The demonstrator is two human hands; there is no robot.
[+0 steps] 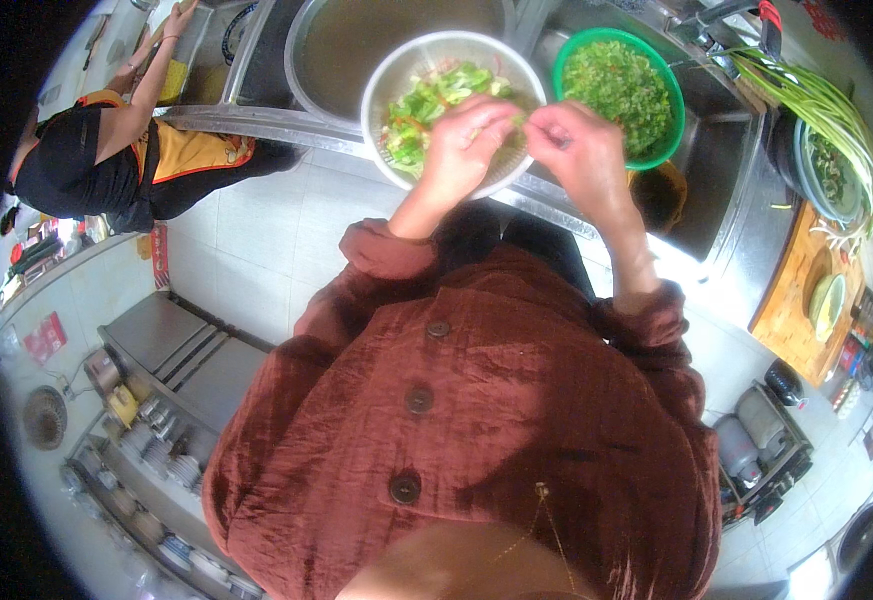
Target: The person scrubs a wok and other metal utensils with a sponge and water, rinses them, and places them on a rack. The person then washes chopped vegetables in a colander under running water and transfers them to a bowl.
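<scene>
Over the white colander point(373, 112) my left hand point(465, 142) pinches a small green vegetable piece point(518, 120). My right hand point(582, 146) is close beside it, its fingers curled together near that piece. Whether the right fingertips hold anything is too small to tell. Leafy greens point(421, 101) with some reddish bits lie in the colander, partly hidden by my left hand. Just right of it, a green plastic basket point(678, 112) holds finely chopped greens point(616, 82), and my right hand covers part of its near rim.
A large metal basin point(316, 97) stands behind the colander, and a steel sink point(714, 165) lies at right. Scallions point(819, 105) drape over a bowl beside a wooden cutting board point(789, 292). At left, another person point(98, 165) works at the counter.
</scene>
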